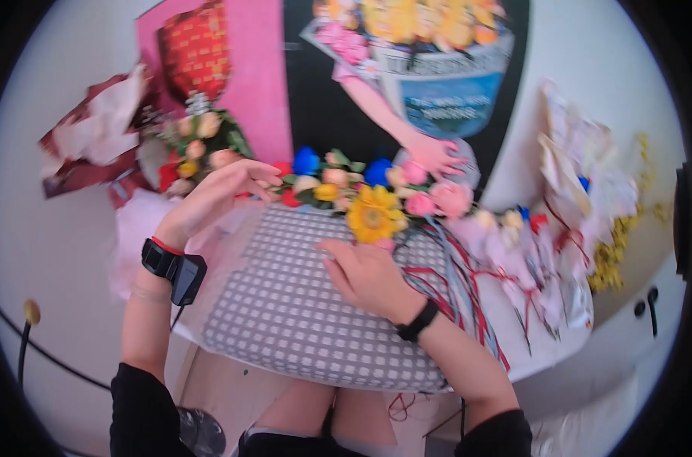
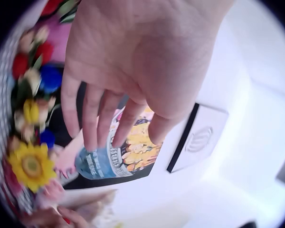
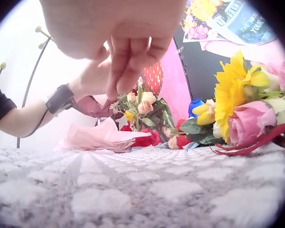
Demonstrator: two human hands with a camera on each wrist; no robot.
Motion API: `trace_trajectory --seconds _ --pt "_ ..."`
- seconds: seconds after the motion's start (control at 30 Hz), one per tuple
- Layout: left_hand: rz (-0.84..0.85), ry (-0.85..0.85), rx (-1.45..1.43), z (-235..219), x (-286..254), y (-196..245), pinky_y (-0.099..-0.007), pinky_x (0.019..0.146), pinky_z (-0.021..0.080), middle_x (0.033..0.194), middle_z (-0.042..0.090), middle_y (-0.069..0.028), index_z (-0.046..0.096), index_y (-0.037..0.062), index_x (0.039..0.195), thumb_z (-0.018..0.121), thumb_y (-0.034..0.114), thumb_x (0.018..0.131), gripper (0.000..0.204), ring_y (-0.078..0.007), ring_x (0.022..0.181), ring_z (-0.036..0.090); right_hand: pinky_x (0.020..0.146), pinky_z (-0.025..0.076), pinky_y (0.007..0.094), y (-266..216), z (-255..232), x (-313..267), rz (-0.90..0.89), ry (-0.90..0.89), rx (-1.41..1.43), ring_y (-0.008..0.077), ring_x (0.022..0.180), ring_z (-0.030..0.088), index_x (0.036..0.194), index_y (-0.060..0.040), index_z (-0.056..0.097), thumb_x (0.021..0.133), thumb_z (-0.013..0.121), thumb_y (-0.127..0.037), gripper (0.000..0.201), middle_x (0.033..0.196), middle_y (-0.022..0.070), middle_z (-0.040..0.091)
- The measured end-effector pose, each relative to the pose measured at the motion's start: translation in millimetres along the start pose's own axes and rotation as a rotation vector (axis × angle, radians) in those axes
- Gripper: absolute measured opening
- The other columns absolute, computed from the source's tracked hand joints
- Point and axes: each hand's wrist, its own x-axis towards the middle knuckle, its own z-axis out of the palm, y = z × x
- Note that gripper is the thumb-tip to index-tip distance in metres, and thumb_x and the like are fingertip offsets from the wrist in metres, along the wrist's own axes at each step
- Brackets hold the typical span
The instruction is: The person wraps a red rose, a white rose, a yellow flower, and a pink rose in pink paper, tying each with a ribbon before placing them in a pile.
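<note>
My left hand (image 1: pixel 228 186) is raised over the far left part of the grey-and-white checked cloth (image 1: pixel 277 293). Its fingers are loosely extended, and the bare palm shows in the left wrist view. Low over the middle of the cloth is my right hand (image 1: pixel 369 282), fingers relaxed, holding nothing visible. A yellow sunflower (image 1: pixel 375 215) lies just beyond its fingers, with a pink rose (image 3: pixel 251 122) beside it. Along the cloth's far edge runs a row of artificial flowers, among them a blue flower (image 1: pixel 306 161) and another pink rose (image 1: pixel 453 198).
Red and grey ribbons (image 1: pixel 456 286) trail over the right side of the cloth. Pink wrapping paper (image 1: pixel 152 228) lies at the left, below a dark red wrapped bouquet (image 1: pixel 94 141). Pale wrapped bundles (image 1: pixel 540 266) crowd the right end. Printed flower posters (image 1: pixel 258 91) stand behind.
</note>
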Motion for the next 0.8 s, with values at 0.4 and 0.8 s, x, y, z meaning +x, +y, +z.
trace_trajectory --seconds 0.4,0.8 --pt "-0.333 -0.046 -0.654 121.9 69.3 -118.1 -0.0214 0.062 0.039 0.073 0.052 0.0003 0.054 0.0054 0.089 0.039 0.03 0.093 0.029 -0.0093 0.067 0.05 0.052 0.046 0.0361 15.9 0.1 -2.8 0.053 0.37 0.024 0.0286 0.059 0.059 0.093 -0.0082 0.056 0.074 0.056 -0.009 0.019 0.07 0.0114 0.059" --pt "-0.261 -0.17 -0.355 122.5 70.2 -137.0 -0.0194 0.059 0.038 0.071 0.051 0.0014 0.052 0.0063 0.09 0.043 0.025 0.093 0.021 -0.0074 0.064 0.048 0.046 0.042 0.0314 -7.4 -43.2 16.5 -0.391 0.25 -0.284 0.0162 0.054 0.054 0.09 -0.0094 0.055 0.07 0.054 -0.015 0.021 0.06 -0.0012 0.048"
